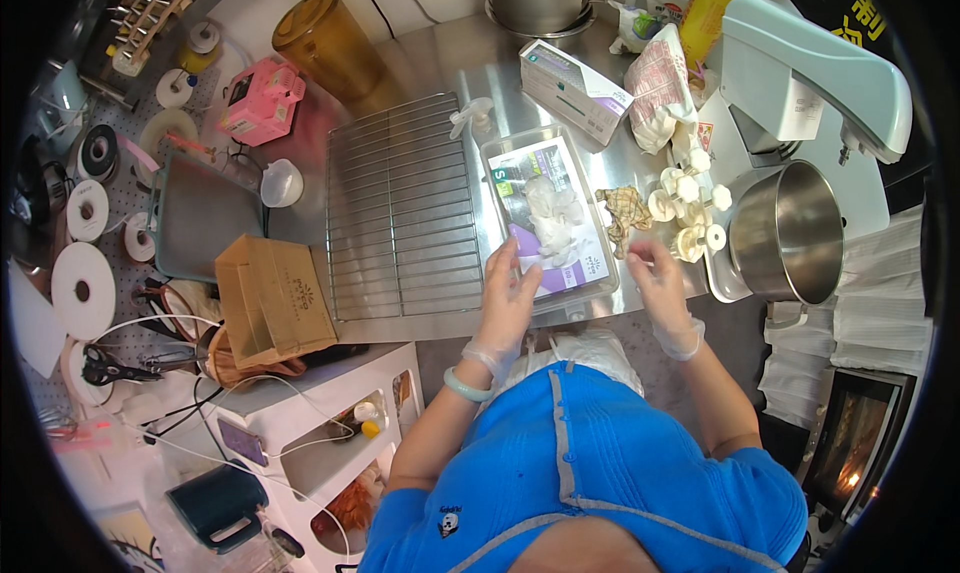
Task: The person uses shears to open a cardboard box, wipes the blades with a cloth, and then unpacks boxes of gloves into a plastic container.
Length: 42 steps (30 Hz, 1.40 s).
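A clear rectangular plastic container [551,300] lies at the counter's front edge. In it are a printed glove-box panel [517,190] and crumpled translucent gloves [556,216]. My left hand [510,291], in a thin clear glove, is at the container's front left corner, thumb and fingers apart, holding nothing. To the right of the container, my gloved right hand [660,280] has its fingers curled beside a crumpled checked cloth [624,211]. Whether those fingertips touch the cloth cannot be made out. Several white plunger cutters [688,190] stand just beyond that hand.
A wire cooling rack [401,220] lies left of the container. Behind it are a glove box [574,96] and a white bag [661,92]. A stand mixer [817,70] and its steel bowl [787,231] occupy the right. A cardboard box [274,299] sits front left.
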Tool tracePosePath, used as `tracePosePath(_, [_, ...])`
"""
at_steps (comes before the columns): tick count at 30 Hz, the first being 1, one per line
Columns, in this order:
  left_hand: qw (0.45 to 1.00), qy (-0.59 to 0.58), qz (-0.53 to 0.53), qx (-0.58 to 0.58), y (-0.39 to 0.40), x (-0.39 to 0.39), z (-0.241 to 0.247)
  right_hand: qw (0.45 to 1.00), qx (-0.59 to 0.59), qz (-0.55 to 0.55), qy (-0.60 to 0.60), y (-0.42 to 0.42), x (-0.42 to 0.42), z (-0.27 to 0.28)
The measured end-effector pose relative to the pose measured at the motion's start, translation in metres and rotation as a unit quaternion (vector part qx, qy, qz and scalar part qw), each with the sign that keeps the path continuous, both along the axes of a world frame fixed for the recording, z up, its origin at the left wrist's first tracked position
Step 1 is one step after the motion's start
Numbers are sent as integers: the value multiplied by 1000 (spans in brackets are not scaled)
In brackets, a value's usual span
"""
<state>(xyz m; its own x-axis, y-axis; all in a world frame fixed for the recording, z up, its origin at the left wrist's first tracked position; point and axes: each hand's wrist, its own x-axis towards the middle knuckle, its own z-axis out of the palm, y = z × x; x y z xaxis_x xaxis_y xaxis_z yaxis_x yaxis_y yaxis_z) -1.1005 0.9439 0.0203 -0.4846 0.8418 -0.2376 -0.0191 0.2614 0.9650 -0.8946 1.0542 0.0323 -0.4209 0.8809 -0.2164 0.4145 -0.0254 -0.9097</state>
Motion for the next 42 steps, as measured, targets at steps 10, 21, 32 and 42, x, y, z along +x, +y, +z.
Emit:
tracePosePath(10, [978, 187, 45, 78, -35, -54, 16, 961, -237, -9, 145, -78, -15, -47])
tracePosePath(21, [885, 410, -61, 210, 52, -70, 61, 921, -230, -244, 197, -79, -59, -77])
tracePosePath(32, [861, 468, -180, 90, 90, -63, -16, 937, -197, -227, 177, -92, -7, -110])
tracePosePath(42, [869, 424, -122, 223, 70, -50, 91, 910, -236, -221, 260, -52, 37, 56])
